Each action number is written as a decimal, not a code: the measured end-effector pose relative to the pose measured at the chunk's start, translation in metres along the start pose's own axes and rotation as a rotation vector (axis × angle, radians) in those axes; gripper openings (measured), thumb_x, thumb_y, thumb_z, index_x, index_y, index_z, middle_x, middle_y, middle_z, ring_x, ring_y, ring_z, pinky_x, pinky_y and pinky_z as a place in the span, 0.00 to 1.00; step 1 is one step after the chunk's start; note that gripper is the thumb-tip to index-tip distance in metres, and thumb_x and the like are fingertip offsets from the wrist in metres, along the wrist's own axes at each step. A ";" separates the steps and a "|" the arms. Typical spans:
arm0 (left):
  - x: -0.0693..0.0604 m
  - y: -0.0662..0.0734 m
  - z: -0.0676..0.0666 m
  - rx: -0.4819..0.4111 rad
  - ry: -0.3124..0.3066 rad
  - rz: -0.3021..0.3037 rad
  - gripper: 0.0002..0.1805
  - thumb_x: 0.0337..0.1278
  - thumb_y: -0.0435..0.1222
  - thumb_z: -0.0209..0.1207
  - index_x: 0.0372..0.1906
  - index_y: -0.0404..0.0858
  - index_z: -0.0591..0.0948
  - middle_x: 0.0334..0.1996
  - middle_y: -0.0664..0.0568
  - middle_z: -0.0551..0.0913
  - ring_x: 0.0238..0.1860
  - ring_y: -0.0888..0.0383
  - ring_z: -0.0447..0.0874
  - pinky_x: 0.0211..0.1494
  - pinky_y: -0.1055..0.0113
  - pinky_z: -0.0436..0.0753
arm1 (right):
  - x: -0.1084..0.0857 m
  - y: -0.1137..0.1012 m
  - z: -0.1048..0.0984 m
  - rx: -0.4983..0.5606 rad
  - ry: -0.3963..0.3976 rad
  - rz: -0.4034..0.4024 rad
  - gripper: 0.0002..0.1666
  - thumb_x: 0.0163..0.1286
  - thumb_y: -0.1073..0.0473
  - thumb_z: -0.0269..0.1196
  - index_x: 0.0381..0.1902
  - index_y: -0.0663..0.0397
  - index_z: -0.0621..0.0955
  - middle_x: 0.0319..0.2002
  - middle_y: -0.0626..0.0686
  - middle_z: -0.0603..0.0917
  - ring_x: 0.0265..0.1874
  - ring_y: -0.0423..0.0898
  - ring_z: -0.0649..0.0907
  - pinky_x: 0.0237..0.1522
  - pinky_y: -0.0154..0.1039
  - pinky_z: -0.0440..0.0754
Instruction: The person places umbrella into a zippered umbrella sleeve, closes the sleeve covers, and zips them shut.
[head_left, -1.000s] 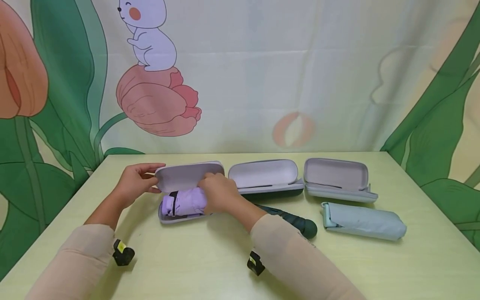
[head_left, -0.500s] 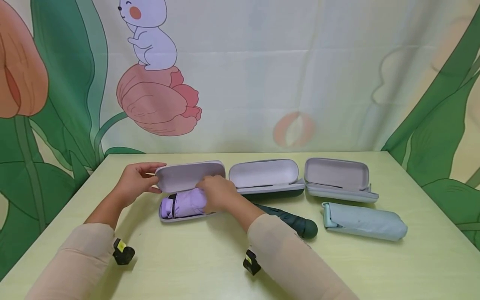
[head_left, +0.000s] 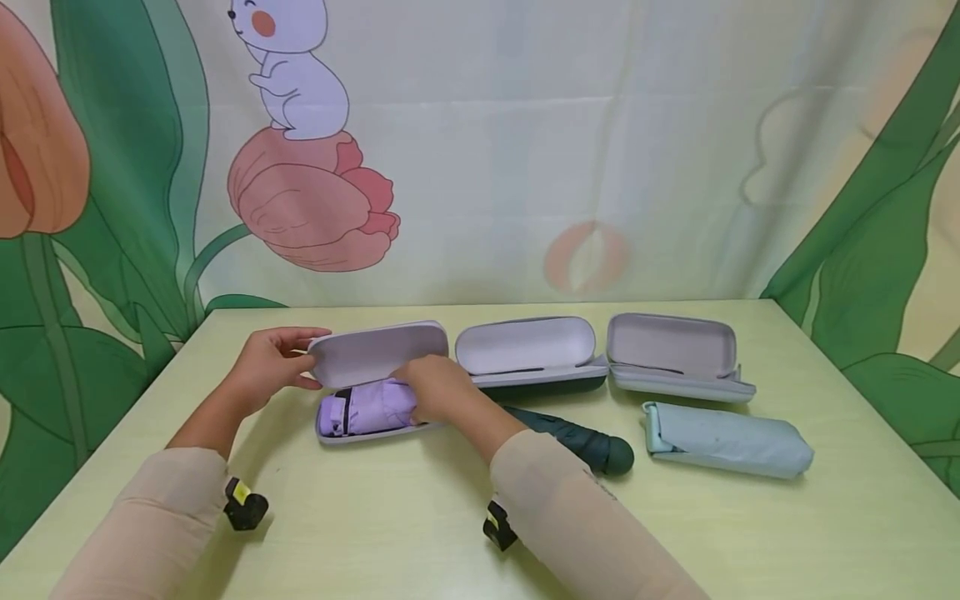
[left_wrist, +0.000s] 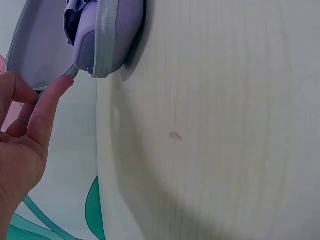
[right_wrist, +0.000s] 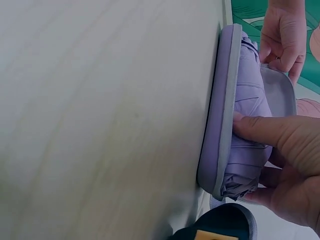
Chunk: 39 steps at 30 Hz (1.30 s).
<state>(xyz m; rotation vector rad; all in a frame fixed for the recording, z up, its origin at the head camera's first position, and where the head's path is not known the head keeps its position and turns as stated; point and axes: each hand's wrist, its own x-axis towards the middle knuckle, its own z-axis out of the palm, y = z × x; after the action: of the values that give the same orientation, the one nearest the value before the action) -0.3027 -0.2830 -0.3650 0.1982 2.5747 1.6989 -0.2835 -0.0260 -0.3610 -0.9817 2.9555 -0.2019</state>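
A folded purple umbrella (head_left: 378,406) with a dark strap lies in the lower half of a lilac zip case (head_left: 333,439), whose lid (head_left: 375,354) stands raised behind it. My left hand (head_left: 272,367) pinches the lid's left end between thumb and fingers, seen closer in the left wrist view (left_wrist: 30,135). Across the umbrella's right part, my right hand (head_left: 435,385) grips it. In the right wrist view, that hand's thumb (right_wrist: 260,129) lies on the umbrella near the case rim, and its other fingers reach round the far side, partly hidden.
Right of the lilac case stand an open dark green case (head_left: 536,387) and an open pale blue case (head_left: 678,387). Before them lie a folded dark green umbrella (head_left: 585,442), partly behind my right forearm, and a folded light blue umbrella (head_left: 731,442). A printed curtain (head_left: 480,167) hangs behind the table.
The purple umbrella sits a little lower and flatter in the lilac case than a second ago. My right forearm has shifted slightly left; my left hand keeps its hold on the lid.
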 end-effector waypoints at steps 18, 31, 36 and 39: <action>0.002 -0.001 0.003 0.016 0.016 -0.029 0.25 0.58 0.20 0.53 0.62 0.30 0.74 0.61 0.31 0.72 0.55 0.35 0.76 0.43 0.50 0.84 | -0.003 0.003 0.005 0.035 0.072 0.014 0.36 0.48 0.49 0.79 0.55 0.53 0.81 0.50 0.50 0.83 0.50 0.46 0.80 0.52 0.39 0.77; 0.002 0.004 0.005 0.089 0.001 0.008 0.25 0.56 0.19 0.52 0.61 0.31 0.75 0.60 0.32 0.72 0.53 0.37 0.76 0.43 0.50 0.84 | -0.023 0.029 -0.033 0.468 -0.005 -0.024 0.25 0.61 0.54 0.71 0.54 0.59 0.82 0.50 0.52 0.83 0.49 0.46 0.80 0.51 0.36 0.77; 0.001 0.010 0.002 0.143 -0.055 0.016 0.27 0.56 0.20 0.53 0.63 0.31 0.74 0.61 0.35 0.71 0.53 0.39 0.75 0.44 0.54 0.85 | -0.026 0.048 -0.043 0.695 0.150 0.175 0.11 0.67 0.55 0.65 0.43 0.55 0.84 0.38 0.49 0.84 0.39 0.46 0.81 0.39 0.38 0.79; -0.001 0.014 0.000 0.147 -0.095 0.028 0.26 0.56 0.23 0.54 0.62 0.29 0.74 0.59 0.33 0.73 0.52 0.41 0.76 0.45 0.55 0.85 | -0.024 0.056 -0.043 0.763 0.257 0.297 0.10 0.68 0.55 0.64 0.41 0.55 0.84 0.38 0.50 0.82 0.40 0.48 0.80 0.41 0.41 0.79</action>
<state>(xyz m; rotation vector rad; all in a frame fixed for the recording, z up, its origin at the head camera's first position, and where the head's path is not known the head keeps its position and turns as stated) -0.3010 -0.2772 -0.3522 0.3138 2.6390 1.4703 -0.3003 0.0373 -0.3264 -0.4280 2.7464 -1.3893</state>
